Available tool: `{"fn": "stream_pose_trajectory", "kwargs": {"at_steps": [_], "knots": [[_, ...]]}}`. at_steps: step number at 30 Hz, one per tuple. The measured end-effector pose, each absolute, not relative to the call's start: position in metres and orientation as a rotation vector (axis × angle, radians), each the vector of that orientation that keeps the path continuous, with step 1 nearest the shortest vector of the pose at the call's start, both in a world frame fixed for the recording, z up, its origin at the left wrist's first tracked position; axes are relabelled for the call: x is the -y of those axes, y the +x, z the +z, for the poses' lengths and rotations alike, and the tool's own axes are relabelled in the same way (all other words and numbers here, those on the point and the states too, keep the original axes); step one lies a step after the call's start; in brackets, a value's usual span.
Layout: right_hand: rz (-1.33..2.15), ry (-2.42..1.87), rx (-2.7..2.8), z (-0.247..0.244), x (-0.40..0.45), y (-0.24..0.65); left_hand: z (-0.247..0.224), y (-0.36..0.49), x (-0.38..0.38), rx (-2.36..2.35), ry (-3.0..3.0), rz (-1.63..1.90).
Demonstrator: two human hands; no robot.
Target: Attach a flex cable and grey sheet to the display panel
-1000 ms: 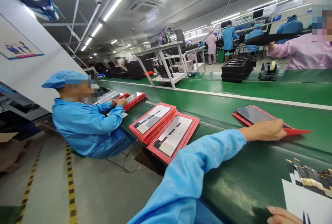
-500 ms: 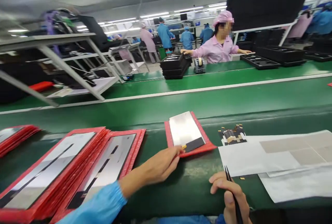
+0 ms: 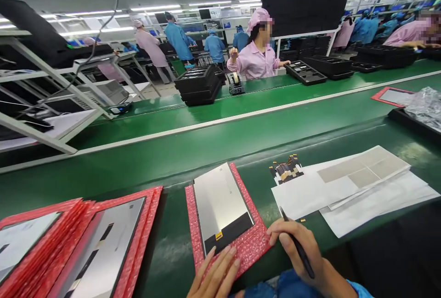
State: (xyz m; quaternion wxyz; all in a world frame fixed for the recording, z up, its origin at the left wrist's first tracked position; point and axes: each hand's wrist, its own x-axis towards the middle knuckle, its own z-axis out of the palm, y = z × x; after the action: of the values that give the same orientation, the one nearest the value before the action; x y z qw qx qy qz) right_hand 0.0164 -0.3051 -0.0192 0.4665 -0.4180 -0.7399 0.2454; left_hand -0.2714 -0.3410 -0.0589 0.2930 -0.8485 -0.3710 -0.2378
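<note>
Resting left hand (image 3: 217,274): fingers pinched at the gold tab (image 3: 219,235) half a second ago; now spread loose over the red bubble wrap (image 3: 253,245), tips at the screen's dark lower edge.
Screen (image 3: 222,197): lying on the wrap before the person, tab now uncovered, within reach of both hands.
Right hand (image 3: 317,249): grasping black tweezers (image 3: 302,256), fingertips at the wrap's corner; contact unclear.
Near tray (image 3: 408,121): holding crumpled clear plastic (image 3: 429,105).
Far tray (image 3: 306,75): divided, beside a co-worker (image 3: 258,54); contents too small to tell.
</note>
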Motion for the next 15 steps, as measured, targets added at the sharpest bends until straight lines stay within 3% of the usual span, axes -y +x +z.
{"fn": "stream_pose_trajectory", "kwargs": {"at_steps": [5,15], "knots": [[0.176,-1.338,1.913,-0.016,0.279,0.078,-0.069,-0.229,0.339,1.029,-2.15,-0.664],[-0.121,-1.463,2.292,-0.012,0.281,0.135,-0.085,-0.224,0.336,1.006,-2.162,-0.735]]}}
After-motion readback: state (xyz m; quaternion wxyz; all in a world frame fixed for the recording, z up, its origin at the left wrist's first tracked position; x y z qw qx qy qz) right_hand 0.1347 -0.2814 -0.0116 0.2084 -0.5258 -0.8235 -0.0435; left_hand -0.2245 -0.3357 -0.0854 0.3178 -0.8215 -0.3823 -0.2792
